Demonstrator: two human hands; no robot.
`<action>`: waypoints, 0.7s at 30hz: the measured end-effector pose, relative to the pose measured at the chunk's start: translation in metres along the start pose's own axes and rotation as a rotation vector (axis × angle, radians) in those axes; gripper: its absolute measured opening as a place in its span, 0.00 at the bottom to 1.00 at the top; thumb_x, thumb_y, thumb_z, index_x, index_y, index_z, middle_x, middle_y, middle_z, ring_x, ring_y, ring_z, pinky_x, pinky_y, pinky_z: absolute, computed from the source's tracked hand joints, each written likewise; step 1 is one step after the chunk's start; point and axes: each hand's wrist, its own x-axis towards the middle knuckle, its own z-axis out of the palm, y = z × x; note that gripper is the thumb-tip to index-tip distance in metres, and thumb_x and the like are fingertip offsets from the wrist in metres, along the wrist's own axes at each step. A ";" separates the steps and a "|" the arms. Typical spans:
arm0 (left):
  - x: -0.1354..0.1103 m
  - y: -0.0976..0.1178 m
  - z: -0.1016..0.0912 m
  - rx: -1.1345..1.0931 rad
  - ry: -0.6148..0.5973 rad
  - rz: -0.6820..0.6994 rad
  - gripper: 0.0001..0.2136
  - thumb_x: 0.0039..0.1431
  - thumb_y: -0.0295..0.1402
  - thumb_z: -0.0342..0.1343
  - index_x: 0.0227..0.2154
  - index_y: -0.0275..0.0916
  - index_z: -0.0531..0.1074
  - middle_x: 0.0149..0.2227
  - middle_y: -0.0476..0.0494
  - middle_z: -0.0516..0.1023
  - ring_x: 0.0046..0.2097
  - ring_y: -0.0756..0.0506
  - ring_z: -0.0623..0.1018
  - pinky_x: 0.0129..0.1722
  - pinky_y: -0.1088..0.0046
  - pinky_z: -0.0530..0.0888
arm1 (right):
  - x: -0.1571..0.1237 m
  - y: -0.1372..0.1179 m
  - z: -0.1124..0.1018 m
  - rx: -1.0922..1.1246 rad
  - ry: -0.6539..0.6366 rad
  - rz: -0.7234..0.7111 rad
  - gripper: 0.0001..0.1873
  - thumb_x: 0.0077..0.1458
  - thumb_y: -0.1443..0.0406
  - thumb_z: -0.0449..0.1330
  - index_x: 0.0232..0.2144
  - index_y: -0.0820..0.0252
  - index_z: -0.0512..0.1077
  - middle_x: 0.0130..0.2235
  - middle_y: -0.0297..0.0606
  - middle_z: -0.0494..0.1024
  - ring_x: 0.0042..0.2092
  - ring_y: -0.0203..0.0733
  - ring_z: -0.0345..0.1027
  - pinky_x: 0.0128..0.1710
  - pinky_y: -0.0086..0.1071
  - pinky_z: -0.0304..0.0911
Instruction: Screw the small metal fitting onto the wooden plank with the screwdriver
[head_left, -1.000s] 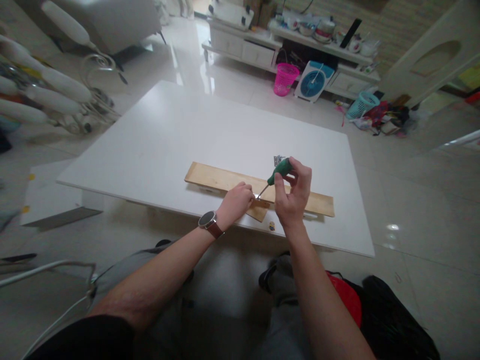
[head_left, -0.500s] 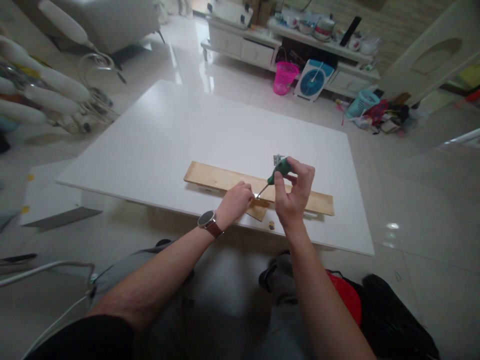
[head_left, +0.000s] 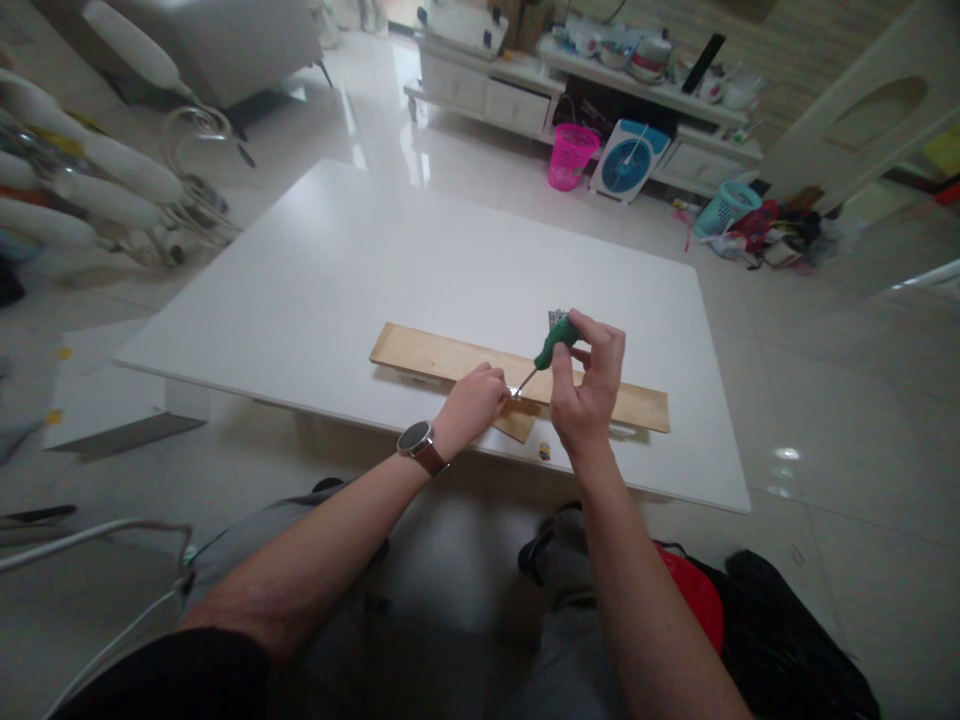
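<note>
A long wooden board point(head_left: 431, 350) lies raised a little above the white tabletop point(head_left: 337, 250), near its front edge. Against the board's front side, my left hand point(head_left: 472, 400) pinches a small shiny metal piece point(head_left: 514, 393), whose exact kind I cannot make out. My right hand point(head_left: 589, 395) holds a green-handled screwdriver point(head_left: 555, 343) by its handle. Its shaft slopes down to the left and the tip meets the metal piece. Beneath the board, a short wooden piece point(head_left: 517, 426) sticks out toward me, partly hidden by my left hand.
Behind the screwdriver lies a small patterned item point(head_left: 556, 317). A tiny yellow-and-blue figure point(head_left: 544, 452) sits by the table's front edge. Beyond the table are a pink basket point(head_left: 572, 157), a blue-and-white fan point(head_left: 628, 162) and a low cabinet point(head_left: 517, 108). White lamp arms point(head_left: 112, 200) stand at left.
The fingers of my right hand have shifted slightly to the left around the screwdriver handle, which looks turned a little. My left hand and the board hold their places.
</note>
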 end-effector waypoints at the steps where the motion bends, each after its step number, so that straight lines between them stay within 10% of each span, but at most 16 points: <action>1: 0.000 0.000 0.000 0.004 -0.003 0.002 0.13 0.66 0.24 0.53 0.29 0.35 0.80 0.38 0.37 0.78 0.45 0.41 0.72 0.46 0.65 0.73 | 0.000 0.000 0.000 0.017 -0.014 -0.008 0.22 0.68 0.66 0.53 0.61 0.45 0.69 0.54 0.40 0.72 0.56 0.46 0.69 0.47 0.44 0.76; 21: 0.000 -0.001 0.002 0.005 0.011 0.005 0.11 0.65 0.23 0.54 0.30 0.35 0.81 0.38 0.37 0.78 0.45 0.41 0.72 0.46 0.65 0.73 | 0.001 -0.002 -0.001 -0.037 0.020 -0.009 0.20 0.65 0.61 0.59 0.58 0.46 0.72 0.49 0.39 0.72 0.51 0.43 0.71 0.41 0.39 0.78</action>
